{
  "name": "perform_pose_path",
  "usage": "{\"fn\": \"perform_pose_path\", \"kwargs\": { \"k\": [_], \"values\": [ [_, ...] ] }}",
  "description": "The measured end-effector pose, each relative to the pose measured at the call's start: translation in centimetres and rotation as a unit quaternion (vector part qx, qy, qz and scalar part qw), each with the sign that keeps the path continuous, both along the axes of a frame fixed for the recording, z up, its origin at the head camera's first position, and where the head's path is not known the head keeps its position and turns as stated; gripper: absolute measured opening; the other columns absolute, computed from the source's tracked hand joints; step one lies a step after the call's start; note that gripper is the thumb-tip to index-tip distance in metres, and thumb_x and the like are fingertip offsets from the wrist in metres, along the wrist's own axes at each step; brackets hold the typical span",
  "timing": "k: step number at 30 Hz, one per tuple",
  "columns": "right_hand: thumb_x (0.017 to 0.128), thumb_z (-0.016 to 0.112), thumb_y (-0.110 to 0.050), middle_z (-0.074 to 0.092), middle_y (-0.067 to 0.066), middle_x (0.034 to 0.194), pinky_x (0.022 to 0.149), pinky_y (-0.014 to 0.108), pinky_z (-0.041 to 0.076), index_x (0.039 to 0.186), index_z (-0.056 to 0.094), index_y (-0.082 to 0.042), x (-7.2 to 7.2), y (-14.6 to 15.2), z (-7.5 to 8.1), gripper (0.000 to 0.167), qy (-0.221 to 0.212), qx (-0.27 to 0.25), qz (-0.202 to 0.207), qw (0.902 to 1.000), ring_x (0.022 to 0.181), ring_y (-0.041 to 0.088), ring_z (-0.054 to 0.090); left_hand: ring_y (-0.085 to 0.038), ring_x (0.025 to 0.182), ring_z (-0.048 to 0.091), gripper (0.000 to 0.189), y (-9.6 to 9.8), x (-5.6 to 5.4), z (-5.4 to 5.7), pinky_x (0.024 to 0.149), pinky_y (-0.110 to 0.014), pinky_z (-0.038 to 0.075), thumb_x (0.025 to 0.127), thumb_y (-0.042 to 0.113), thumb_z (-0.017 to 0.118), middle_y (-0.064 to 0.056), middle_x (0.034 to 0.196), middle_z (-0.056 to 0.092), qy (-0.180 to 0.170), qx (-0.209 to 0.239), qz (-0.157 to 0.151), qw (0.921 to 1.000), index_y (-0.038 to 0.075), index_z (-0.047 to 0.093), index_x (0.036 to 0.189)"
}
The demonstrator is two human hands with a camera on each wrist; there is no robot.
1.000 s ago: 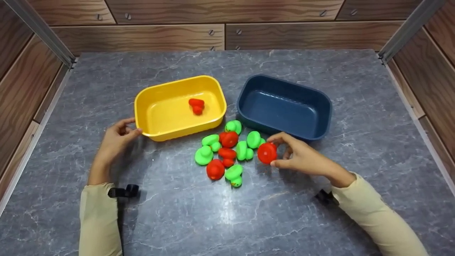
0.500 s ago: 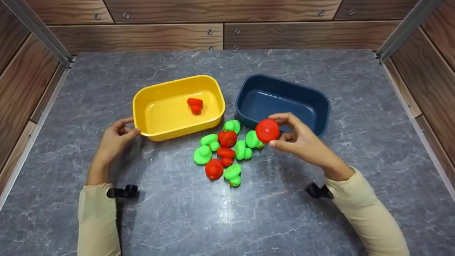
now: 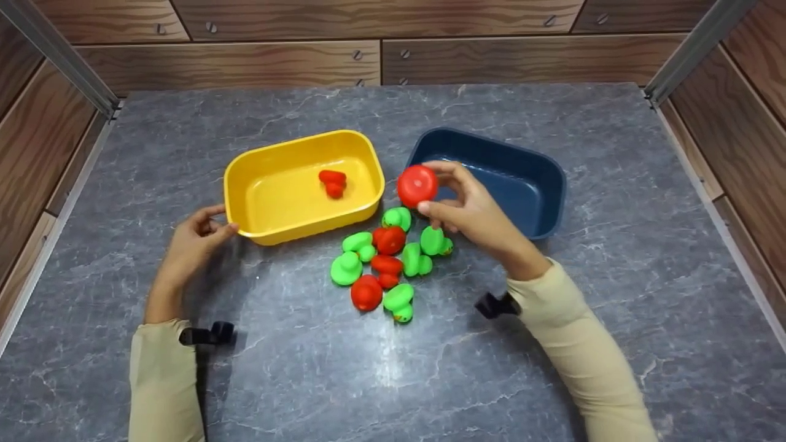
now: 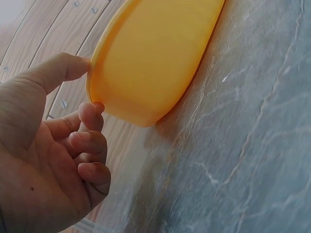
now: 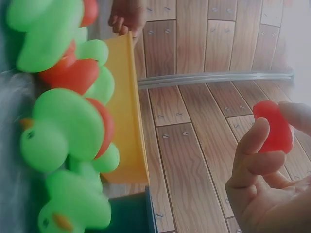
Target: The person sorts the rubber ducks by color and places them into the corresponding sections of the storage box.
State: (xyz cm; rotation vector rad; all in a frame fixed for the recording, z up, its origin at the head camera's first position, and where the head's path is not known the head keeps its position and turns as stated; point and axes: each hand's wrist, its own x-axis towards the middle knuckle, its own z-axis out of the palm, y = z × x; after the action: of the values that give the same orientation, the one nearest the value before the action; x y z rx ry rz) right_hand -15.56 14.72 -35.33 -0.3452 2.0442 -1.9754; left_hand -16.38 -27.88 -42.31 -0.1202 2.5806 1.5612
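Note:
My right hand [image 3: 470,205] pinches a red rubber duck [image 3: 417,186] between thumb and fingers, its flat base facing the head camera, over the near left part of the dark blue tub [image 3: 556,202]. In the right wrist view that red duck [image 5: 273,127] shows above the level of the tub rims. My left hand [image 3: 191,248] pinches the near left rim of the yellow tub [image 3: 288,235]; the left wrist view shows thumb and fingertips at the tub's edge [image 4: 146,63]. Inside the yellow tub lies one red duck [image 3: 333,183].
Several green ducks [image 3: 347,269] and red ducks [image 3: 366,293] lie in a loose heap on the grey marbled table [image 3: 295,380], just in front of both tubs. Wood-patterned walls [image 3: 276,61] with metal corner posts [image 3: 694,52] enclose the back and sides.
My right hand has lifted the red duck from the heap's right edge and carried it up and leftward, toward the gap between the tubs. The left hand stays at the yellow rim.

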Motion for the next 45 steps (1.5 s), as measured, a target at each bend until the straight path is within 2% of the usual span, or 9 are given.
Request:
{"fn": "perform_pose_path", "kwargs": {
  "k": [6,14,23,27,30,34,40,45],
  "values": [
    [0.089,0.067,-0.016,0.053,0.009,0.120,0.053,0.019,0.040,0.136,0.041,-0.017,-1.3,-1.9,-0.1,0.053,-0.011,-0.008,0.006,0.9999,0.061,0.011,0.056,-0.002,0.069,0.048,0.057,0.0,0.2,-0.1,0.063,-0.017,0.039,0.093,0.028,0.064,0.017,0.075,0.054,-0.003,-0.004,0.001,1.0000,0.000,0.046,0.139],
    [0.088,0.068,-0.023,0.054,0.010,0.120,0.054,0.022,0.040,0.138,0.041,-0.019,-3.1,-3.9,-0.5,0.057,-0.013,0.036,-0.010,0.9992,0.063,0.014,0.056,-0.001,0.068,0.047,0.057,-0.2,0.0,-0.2,0.062,-0.017,0.039,0.093,0.025,0.063,0.016,0.074,0.053,-0.016,-0.001,0.006,0.9999,-0.001,0.043,0.141],
    [0.085,0.071,-0.022,0.050,0.011,0.120,0.062,0.026,0.050,0.137,0.042,-0.017,-5.0,-6.1,-1.2,0.059,-0.029,0.066,-0.036,0.9968,0.064,0.017,0.056,-0.001,0.068,0.047,0.057,-0.1,0.1,-0.2,0.062,-0.017,0.039,0.093,0.026,0.063,0.016,0.075,0.054,-0.014,-0.006,0.008,0.9999,0.000,0.045,0.140],
    [0.085,0.070,-0.019,0.049,0.012,0.118,0.062,0.026,0.051,0.136,0.042,-0.014,-5.5,-6.9,-1.6,0.059,-0.025,0.079,-0.042,0.9957,0.065,0.018,0.055,-0.002,0.068,0.047,0.057,0.0,0.2,-0.1,0.062,-0.018,0.039,0.093,0.027,0.064,0.015,0.076,0.054,-0.009,-0.008,0.007,0.9999,0.000,0.045,0.139],
    [0.085,0.070,-0.017,0.049,0.013,0.119,0.061,0.024,0.051,0.136,0.042,-0.013,-5.8,-7.5,-1.8,0.058,-0.023,0.088,-0.046,0.9948,0.072,0.024,0.055,-0.002,0.067,0.046,0.056,0.0,0.1,0.0,0.060,-0.018,0.038,0.093,0.027,0.064,0.014,0.076,0.053,-0.006,-0.010,0.008,0.9999,0.000,0.046,0.139],
    [0.086,0.070,-0.017,0.049,0.014,0.120,0.061,0.025,0.050,0.136,0.041,-0.011,-6.1,-7.9,-2.1,0.058,-0.019,0.101,-0.048,0.9936,0.078,0.026,0.053,-0.001,0.066,0.046,0.055,-0.1,0.0,0.0,0.060,-0.017,0.038,0.093,0.025,0.064,0.016,0.073,0.052,0.002,-0.005,0.004,1.0000,-0.001,0.047,0.138],
    [0.086,0.070,-0.018,0.049,0.013,0.115,0.060,0.024,0.049,0.137,0.041,-0.011,-6.3,-8.4,-2.4,0.059,-0.021,0.114,-0.053,0.9918,0.069,0.022,0.051,0.000,0.065,0.045,0.054,-0.1,-0.1,-0.2,0.060,-0.017,0.037,0.093,0.023,0.065,0.016,0.072,0.052,0.006,0.005,0.003,1.0000,-0.001,0.047,0.137],
    [0.086,0.071,-0.018,0.049,0.013,0.115,0.066,0.033,0.052,0.137,0.041,-0.012,-6.5,-8.8,-2.4,0.060,-0.031,0.125,-0.058,0.9900,0.064,0.019,0.050,0.000,0.064,0.045,0.053,-0.1,-0.2,-0.2,0.059,-0.017,0.037,0.092,0.022,0.065,0.016,0.071,0.052,0.006,0.006,0.004,1.0000,-0.001,0.048,0.137]
  ]
}}
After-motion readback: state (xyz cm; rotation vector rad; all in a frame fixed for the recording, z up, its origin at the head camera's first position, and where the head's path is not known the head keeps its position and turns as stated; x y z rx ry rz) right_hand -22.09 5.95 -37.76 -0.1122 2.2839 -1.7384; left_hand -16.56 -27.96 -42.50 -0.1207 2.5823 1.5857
